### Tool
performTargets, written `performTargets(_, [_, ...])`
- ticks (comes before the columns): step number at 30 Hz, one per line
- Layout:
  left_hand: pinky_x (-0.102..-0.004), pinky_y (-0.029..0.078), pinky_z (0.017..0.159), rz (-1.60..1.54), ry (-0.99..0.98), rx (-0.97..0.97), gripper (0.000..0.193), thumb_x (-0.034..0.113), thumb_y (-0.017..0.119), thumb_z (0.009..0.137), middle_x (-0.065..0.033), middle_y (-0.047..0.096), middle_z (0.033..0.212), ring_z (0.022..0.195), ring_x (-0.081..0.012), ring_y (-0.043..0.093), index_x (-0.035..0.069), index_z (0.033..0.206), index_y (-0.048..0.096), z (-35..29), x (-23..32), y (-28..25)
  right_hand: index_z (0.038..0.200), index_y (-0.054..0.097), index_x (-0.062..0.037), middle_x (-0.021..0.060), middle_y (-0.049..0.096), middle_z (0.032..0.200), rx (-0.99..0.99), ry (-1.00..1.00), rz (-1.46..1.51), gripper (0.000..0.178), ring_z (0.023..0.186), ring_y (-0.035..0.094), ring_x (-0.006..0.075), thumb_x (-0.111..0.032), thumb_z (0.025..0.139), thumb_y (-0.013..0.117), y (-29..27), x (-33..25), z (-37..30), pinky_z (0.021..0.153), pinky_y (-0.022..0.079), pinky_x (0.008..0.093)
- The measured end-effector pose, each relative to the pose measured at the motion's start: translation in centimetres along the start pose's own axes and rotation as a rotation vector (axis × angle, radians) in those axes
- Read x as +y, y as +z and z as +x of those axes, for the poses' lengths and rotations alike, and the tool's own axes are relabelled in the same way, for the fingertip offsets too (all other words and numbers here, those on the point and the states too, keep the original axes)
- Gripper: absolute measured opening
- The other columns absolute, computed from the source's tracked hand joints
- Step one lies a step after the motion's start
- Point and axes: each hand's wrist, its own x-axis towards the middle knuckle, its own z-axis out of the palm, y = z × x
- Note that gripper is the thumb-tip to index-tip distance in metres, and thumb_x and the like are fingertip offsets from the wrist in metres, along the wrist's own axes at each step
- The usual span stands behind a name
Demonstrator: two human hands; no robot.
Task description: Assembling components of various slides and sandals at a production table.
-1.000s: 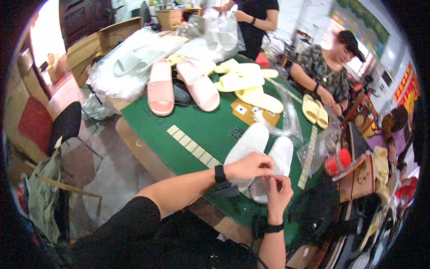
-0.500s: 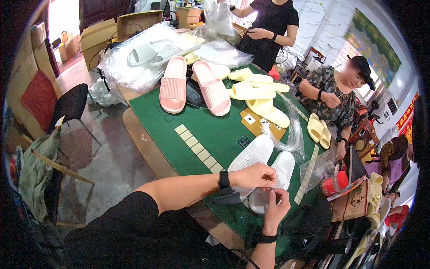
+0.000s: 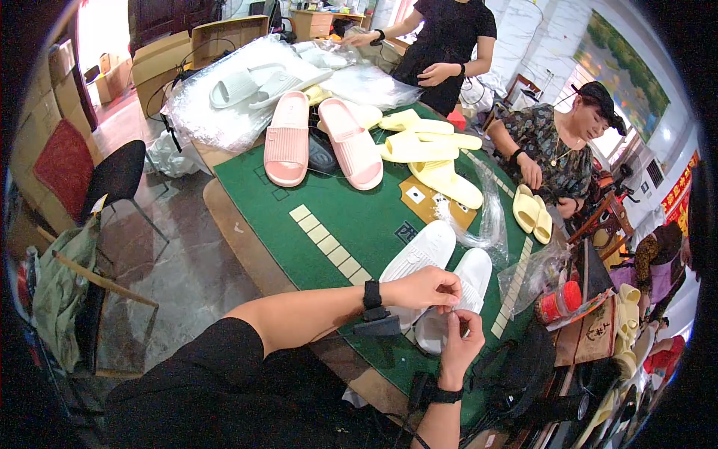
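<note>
A pair of white slide slippers lies on the green table mat just in front of me: the left slipper (image 3: 420, 248) and the right slipper (image 3: 476, 273). Over their near ends my left hand (image 3: 425, 289) is closed, thumb and fingertips pinched together. Close below it, my right hand (image 3: 464, 338) pinches too, its fingertips almost meeting the left ones. Whatever is between the fingers is too small to make out. Both hands partly cover the slippers, and the grey-looking heel (image 3: 431, 334) of one shows beside my right hand.
Pink slides (image 3: 287, 142) and several yellow slides (image 3: 434, 147) lie farther back on the mat (image 3: 262, 217). Clear plastic bags (image 3: 490, 224) rest near the right edge, by a red-lidded jar (image 3: 561, 301). One co-worker (image 3: 456, 37) stands opposite; another (image 3: 557, 142) sits at right, near yellow slides.
My hands stay pinched in nearly the same place. The standing co-worker no longer holds up the clear bag and reaches toward the pile; the seated one has lowered a raised hand to the yellow slides.
</note>
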Motion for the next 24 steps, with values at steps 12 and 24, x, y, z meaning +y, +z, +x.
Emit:
performTargets(12, [-0.0292,0.049,0.067,0.151,0.040,-0.005,0.014,0.015,0.065,0.091,-0.0038,0.065,0.079,0.073,-0.0115,0.061,0.001,0.093,0.061,-0.09,-0.21,0.10,0.088,0.065,0.0001,0.0064,0.059,0.082,-0.007,0.001,-0.010,0.008,0.071,0.054,0.0157,-0.004,0.085,0.070,0.01,0.20,-0.03,0.064,0.045,0.0290])
performTargets(24, [-0.0267,0.053,0.064,-0.020,0.018,0.030,0.006,0.004,0.058,0.093,-0.0038,0.063,0.077,0.071,-0.0109,0.064,0.000,0.089,0.057,0.05,-0.07,0.07,0.087,0.064,-0.0015,0.0052,0.058,0.083,-0.004,-0.012,-0.025,0.006,0.072,0.055,0.0146,-0.003,0.084,0.070,0.03,-0.20,0.01,0.065,0.045,0.0277])
